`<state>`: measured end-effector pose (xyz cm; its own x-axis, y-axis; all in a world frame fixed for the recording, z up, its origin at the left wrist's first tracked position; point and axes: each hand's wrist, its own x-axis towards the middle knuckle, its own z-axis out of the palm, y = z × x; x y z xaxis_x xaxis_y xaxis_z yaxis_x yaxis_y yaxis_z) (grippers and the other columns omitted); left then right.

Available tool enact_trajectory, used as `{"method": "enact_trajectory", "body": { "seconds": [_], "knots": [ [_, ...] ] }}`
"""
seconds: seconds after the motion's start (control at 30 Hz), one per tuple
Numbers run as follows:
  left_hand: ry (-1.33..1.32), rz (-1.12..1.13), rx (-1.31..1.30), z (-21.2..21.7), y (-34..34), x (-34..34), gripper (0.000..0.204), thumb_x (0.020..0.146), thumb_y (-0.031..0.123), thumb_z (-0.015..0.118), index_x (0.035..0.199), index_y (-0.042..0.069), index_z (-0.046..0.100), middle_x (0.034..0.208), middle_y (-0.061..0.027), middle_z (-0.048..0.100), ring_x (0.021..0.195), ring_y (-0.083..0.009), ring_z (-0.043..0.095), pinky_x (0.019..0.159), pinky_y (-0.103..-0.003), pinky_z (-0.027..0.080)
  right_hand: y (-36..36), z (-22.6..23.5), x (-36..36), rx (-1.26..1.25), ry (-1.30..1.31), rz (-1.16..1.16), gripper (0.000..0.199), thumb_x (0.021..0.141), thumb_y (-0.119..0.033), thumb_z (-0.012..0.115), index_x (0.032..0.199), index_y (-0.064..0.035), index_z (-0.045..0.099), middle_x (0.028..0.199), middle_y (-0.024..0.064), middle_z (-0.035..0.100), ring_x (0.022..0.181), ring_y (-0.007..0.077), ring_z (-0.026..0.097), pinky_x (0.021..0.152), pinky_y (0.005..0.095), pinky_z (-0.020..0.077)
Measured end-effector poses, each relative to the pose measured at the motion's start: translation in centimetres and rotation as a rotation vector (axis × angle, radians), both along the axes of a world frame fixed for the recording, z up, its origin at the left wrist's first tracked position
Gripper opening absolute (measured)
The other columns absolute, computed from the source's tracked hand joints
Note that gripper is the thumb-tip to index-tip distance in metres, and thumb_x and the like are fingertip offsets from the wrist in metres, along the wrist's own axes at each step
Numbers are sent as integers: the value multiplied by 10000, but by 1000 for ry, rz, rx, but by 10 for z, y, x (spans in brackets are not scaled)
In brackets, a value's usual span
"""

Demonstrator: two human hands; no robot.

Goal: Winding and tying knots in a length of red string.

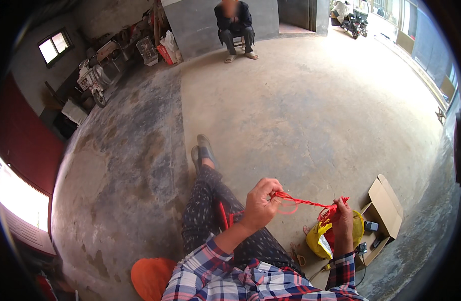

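A length of red cord stretches between my two hands, its strands twisted together in the middle. My left hand is closed on one end, and a thin loop hangs loose below it. At the other end my right hand pinches the cord, with a bunch of red strands spilling out beside the fingers. Below the right hand stands a yellow bag, partly hidden by my forearm. Something red lies on my lap, too covered to name.
An open cardboard box with small dark devices stands at the right, beside scissors on the floor. An orange round thing is by my left side. A person sits on a chair far ahead. Scooters stand at the far left and far right.
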<state>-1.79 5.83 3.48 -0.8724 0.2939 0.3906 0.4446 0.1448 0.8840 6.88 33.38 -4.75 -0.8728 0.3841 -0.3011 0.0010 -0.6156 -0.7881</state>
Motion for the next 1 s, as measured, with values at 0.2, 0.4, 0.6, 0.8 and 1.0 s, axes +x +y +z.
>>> {"method": "enact_trajectory", "body": {
  "seconds": [0.2, 0.4, 0.6, 0.8, 1.0],
  "knots": [
    [126, -109, 31, 60, 24, 25, 132, 770, -40, 659, 852, 34, 586, 838, -86, 605, 701, -189, 597, 616, -283, 482, -19, 8, 0, 71, -7, 63, 147, 931, -191, 606, 953, -46, 604, 828, 26, 625, 700, 85, 583, 631, 225, 478],
    [245, -379, 103, 109, 55, 46, 178, 734, -68, 644, 860, 50, 597, 845, -122, 609, 724, -236, 630, 622, -310, 496, -33, 81, 12, 44, 91, 3, 128, 942, -176, 583, 959, -49, 580, 791, 13, 584, 684, 85, 559, 609, 231, 469],
    [-171, 38, -125, 16, 37, -49, 75, 791, -7, 577, 844, 24, 621, 722, -31, 642, 608, -71, 563, 525, -271, 469, 39, 89, -14, 275, 214, -208, 98, 950, -139, 568, 962, -44, 588, 790, -9, 577, 616, 72, 527, 559, 232, 463],
    [-726, 152, 136, -78, 15, -76, 140, 914, 138, 585, 802, 54, 581, 674, 11, 561, 498, -46, 456, 426, -210, 359, 38, 41, -29, 227, 156, -239, 125, 939, -147, 599, 965, -30, 634, 781, -7, 595, 595, 60, 499, 517, 209, 392],
    [-818, 2, 266, -60, -17, -78, 133, 923, 164, 588, 822, 80, 571, 700, 17, 556, 525, -36, 462, 455, -215, 378, 69, -1, -1, 112, 83, -361, 134, 931, -153, 600, 996, -36, 613, 851, 19, 632, 708, 88, 605, 610, 214, 487]
  ]
}}
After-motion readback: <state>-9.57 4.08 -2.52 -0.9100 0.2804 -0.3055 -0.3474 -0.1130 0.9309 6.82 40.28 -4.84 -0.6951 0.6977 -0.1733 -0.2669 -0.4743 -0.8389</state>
